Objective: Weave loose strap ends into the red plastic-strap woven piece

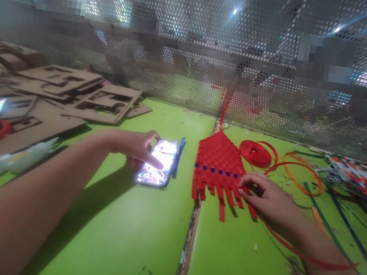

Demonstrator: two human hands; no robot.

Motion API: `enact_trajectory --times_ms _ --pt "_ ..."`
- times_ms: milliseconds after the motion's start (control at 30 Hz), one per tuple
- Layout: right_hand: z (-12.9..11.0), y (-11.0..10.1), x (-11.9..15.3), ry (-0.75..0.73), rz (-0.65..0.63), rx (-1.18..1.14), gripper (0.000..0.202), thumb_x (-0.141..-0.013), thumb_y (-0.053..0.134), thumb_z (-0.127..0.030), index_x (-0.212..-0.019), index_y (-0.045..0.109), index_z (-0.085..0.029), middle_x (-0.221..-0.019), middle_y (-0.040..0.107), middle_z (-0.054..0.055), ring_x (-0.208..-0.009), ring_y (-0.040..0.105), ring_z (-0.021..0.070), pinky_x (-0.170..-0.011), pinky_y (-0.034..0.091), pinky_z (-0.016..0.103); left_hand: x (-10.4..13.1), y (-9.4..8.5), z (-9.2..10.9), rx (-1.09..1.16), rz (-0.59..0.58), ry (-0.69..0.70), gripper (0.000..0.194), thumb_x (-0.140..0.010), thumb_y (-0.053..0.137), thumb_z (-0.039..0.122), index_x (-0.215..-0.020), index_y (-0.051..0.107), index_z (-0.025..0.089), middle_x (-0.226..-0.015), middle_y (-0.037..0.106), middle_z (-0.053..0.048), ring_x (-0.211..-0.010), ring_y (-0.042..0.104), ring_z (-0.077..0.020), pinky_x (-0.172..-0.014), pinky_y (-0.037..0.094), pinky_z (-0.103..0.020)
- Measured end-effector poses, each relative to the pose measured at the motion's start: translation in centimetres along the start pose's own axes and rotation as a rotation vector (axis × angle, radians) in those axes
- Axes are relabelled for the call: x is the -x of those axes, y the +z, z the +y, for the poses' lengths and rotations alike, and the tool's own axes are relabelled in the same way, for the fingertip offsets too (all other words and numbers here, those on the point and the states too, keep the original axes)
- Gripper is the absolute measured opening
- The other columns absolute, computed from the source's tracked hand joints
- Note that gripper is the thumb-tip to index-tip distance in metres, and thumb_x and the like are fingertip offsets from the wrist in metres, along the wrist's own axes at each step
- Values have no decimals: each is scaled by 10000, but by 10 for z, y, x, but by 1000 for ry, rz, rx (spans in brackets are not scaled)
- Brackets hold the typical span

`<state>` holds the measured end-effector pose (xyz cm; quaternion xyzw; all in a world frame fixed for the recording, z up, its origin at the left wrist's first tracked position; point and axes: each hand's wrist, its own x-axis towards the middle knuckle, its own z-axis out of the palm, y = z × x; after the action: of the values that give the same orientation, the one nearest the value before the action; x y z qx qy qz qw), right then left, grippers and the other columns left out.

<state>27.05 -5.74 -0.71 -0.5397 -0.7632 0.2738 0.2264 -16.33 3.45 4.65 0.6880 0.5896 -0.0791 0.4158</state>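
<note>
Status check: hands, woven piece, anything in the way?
Left hand at lit phone, finger over screen. Right hand at right edge of red woven piece; lower ends unwoven. Red strip crossing right forearm.

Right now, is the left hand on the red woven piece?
No: the left hand is at the lit phone; the right hand is at the red woven piece.

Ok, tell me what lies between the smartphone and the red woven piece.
In the head view, a narrow blue strip beside the smartphone, then a stretch of green tabletop up to the red woven piece.
</note>
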Motion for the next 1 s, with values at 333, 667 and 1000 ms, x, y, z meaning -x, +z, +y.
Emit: enact_trajectory --times_ms 333,667,1000 --pt "-4 -3 -2 10 -16 19 209 -946 708 -467 -971 734 -261 -1051 749 85 -944 683 291 -830 544 421 0 4 3 37 -41 28 1268 -827 810 645 -1751 54 218 -1118 795 -223 -910 798 -356 -736 633 -393" --pt "-7 -2 0 29 -6 35 236 -947 698 -500 -961 727 -266 -1049 753 80 -889 675 276 -747 526 389 5 5 6 101 -52 -22 1392 -769 909 580 -1754 -33 297 -1139 796 -171 -960 784 -338 -774 643 -378" --pt "-5 -2 1 13 8 14 205 -929 727 -472 -955 742 -269 -1075 748 88 -972 687 302 -844 543 429 18 12 22 -32 -113 -42 1693 -543 1048 489 -1736 -137 295 -1598 528 -291 -1022 766 -389 -786 669 -401"
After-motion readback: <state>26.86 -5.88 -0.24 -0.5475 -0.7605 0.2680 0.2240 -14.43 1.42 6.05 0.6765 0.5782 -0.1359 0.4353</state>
